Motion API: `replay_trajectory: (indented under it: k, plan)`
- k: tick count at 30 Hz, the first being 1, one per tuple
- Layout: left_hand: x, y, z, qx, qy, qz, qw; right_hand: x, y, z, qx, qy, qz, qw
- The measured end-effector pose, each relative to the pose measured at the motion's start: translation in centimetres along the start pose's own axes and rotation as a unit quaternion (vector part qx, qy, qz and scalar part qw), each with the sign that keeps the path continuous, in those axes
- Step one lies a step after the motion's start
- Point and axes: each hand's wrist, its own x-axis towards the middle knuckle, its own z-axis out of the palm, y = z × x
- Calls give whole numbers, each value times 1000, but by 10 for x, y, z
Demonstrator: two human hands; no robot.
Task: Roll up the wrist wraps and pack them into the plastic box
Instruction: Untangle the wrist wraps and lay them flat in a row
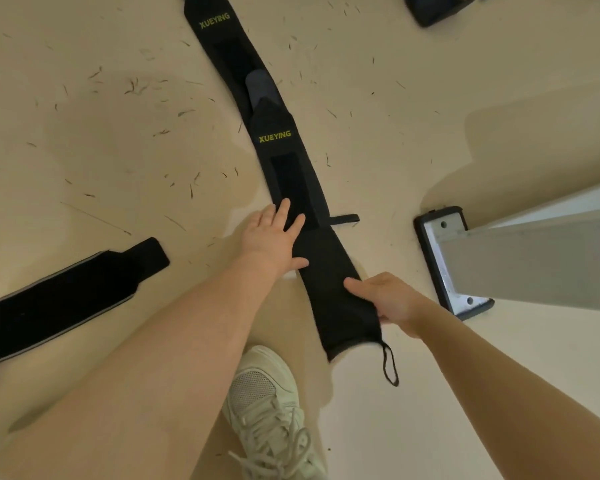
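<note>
A black wrap (329, 271) lies flat on the floor (118, 150), its far end overlapping a second wrap (229, 57), left hand (271, 237) pressing it flat-fingered, right hand (388, 299) pinching its near edge beside a shoe (267, 410).

The word "XUEYING" stood in yellow-green capital letters on the near wrist wrap (293, 174), printed across its black fabric just above a dark rectangular patch. The same word, "XUEYING", in the same yellow-green capitals, was printed near the far end of the second wrist wrap (219, 32), which lay farther up the floor in line with the first. No other writing, number or sign could be read anywhere else.
</note>
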Motion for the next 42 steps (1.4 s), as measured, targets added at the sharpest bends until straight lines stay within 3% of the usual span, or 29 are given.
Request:
replay_trajectory:
  k: [2, 3, 6, 7, 9, 13, 17, 20, 26, 28, 31, 39, 40, 42]
  plan:
    - [-1, 1, 0, 11, 4, 2, 1000, 11, -1, 8, -135, 39, 73, 987]
    - [-1, 1, 1, 10, 6, 4, 1000, 17, -2, 13, -201, 84, 60, 974]
    - [-1, -2, 7, 7, 18, 16, 1000, 30, -7, 32, -378, 227, -147, 885]
    - [-1, -5, 9, 5, 26, 22, 999, 34, -12, 39, -414, 224, -216, 856]
    - [-1, -12, 10, -14, 46, 41, 998, 44, -22, 51, -464, 186, -267, 824]
    - [-6, -42, 12, -42, 94, 69, 992, 64, -26, 65, -499, 194, -222, 815]
    - [-40, -80, 39, -62, 90, 75, 991, 55, -48, 79, -517, 229, -159, 810]
    - [-70, -110, 52, -88, 118, 35, 989, 42, -79, 102, -488, 268, -218, 801]
    - [-148, -195, 71, -155, 124, -124, 972, 23, -142, 203, -461, 108, -369, 800]
    - [-176, -221, 84, -153, 113, -149, 970, 27, -155, 237, -493, 68, -386, 777]
    - [-213, -255, 107, -138, 82, -183, 970, 36, -169, 279, -578, 52, -401, 709]
    - [-259, -276, 159, -199, 52, -252, 946, 42, -174, 314, -654, 148, -352, 654]
    - [-259, -276, 162, -197, 59, -253, 945, 43, -174, 308, -660, 153, -332, 656]
    - [-257, -274, 164, -192, 74, -252, 945, 45, -175, 283, -648, 152, -263, 699]
